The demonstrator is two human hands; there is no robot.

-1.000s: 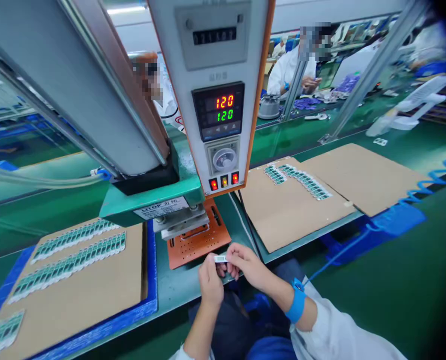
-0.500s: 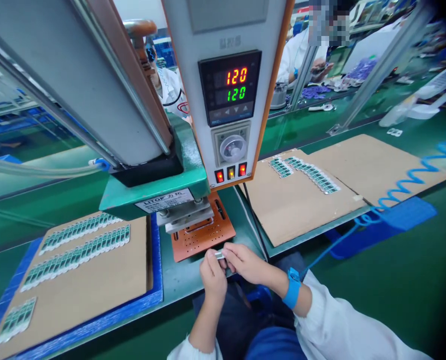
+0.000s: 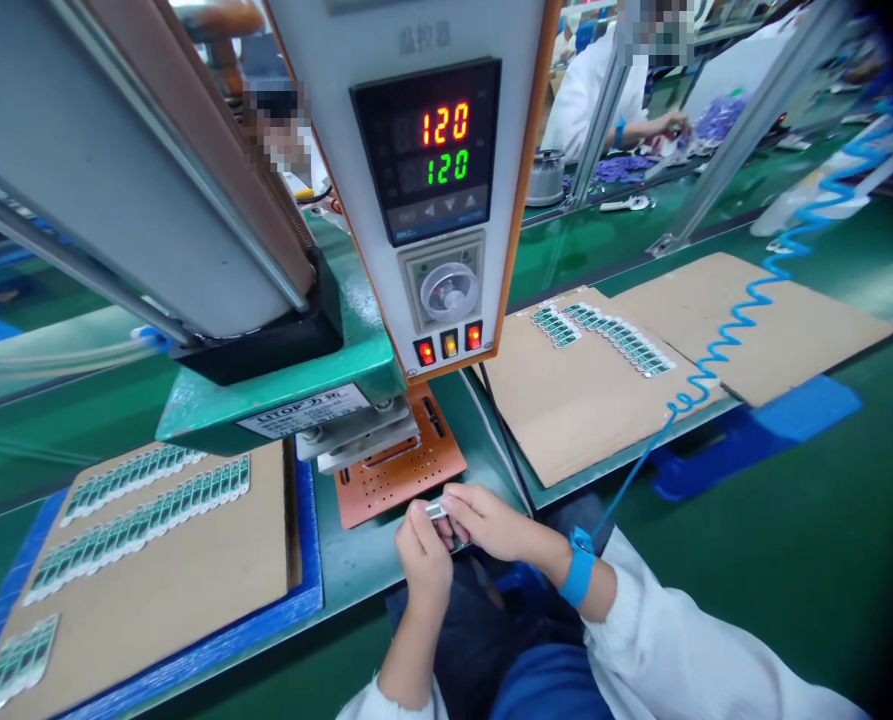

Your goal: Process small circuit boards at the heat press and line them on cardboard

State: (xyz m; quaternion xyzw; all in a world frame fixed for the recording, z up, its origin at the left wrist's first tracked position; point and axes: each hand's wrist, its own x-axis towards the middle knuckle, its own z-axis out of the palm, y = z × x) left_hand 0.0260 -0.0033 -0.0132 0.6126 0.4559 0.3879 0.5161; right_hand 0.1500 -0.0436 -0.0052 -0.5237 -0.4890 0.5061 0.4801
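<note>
Between my two hands is a small circuit board, mostly covered by fingers; a pale strip of it shows. My left hand pinches one end and my right hand pinches the other, wearing a blue wrist strap with a coiled cord. Both are just in front of the orange perforated plate of a heat press. Above that plate stands the press head, beside a controller whose display reads 120 in red and 120 in green.
At the left, rows of similar boards lie on cardboard in a blue-edged tray. More boards rest on cardboard at the right. The coiled blue cord crosses the right side. A co-worker sits behind the frame posts.
My view has shifted a little, so the press looks larger and further left. Both hands keep their pinch on the circuit board. The co-worker's hand has moved.
</note>
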